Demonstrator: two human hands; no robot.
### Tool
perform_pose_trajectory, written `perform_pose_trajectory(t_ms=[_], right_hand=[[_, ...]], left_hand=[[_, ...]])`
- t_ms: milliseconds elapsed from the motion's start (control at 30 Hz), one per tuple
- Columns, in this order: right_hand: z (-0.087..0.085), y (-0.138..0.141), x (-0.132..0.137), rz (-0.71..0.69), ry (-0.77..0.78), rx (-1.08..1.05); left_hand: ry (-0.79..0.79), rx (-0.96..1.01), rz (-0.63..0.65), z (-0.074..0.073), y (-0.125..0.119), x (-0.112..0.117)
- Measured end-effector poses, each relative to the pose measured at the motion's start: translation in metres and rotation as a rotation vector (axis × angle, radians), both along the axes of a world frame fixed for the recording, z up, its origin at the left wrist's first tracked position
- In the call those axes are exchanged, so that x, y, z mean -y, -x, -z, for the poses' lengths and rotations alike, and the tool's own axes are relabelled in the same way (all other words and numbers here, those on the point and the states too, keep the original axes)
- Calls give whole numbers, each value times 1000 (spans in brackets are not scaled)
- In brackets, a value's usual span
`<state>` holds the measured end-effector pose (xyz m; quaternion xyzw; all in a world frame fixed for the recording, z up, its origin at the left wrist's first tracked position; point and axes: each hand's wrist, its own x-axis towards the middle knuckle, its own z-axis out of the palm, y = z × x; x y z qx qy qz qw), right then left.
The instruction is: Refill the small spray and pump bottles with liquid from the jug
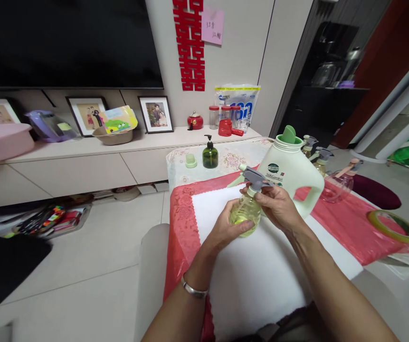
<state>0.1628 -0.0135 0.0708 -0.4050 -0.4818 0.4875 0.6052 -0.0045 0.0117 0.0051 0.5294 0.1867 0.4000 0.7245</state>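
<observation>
Bottle (249,208) of clear plastic with yellowish liquid inside, held by both hands over the white sheet (257,280) on the table, nearly upright with a slight lean; whether its base touches the sheet I cannot tell. The left hand (225,224) is curled round the lower body, thumb laid across the front, with no slack in the hold. The right hand (277,205) has thumb and fingers closed in at the neck, just under the grey sprayer head (254,177), whose pale green nozzle and trigger point toward the left of the view. A silver bracelet (194,288) circles the left wrist. Just beyond the right hand stands a large pale green jug (273,159), a green piece (289,135) sticking up from its mouth. Farther back, a dark green pump bottle (210,156) stands upright beside a pale green cap (190,162) on the flowered cloth (181,175). Red plastic (183,228) runs beneath the white sheet, and right of the jug are a pinkish spray bottle (337,187) and a roll of tape (394,225)
</observation>
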Motion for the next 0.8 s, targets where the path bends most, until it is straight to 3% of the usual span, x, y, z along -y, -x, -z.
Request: perform_pose_trajectory(t_ms=[233, 400, 800], right_hand=[[-42, 0, 3, -28, -42, -89], [-53, 7, -1, -84, -23, -60], [-54, 18, -2, -18, -39, -27]], left_hand=[[359, 295, 308, -3, -4, 8], [429, 353, 227, -3, -11, 11], [345, 401, 65, -5, -14, 12]])
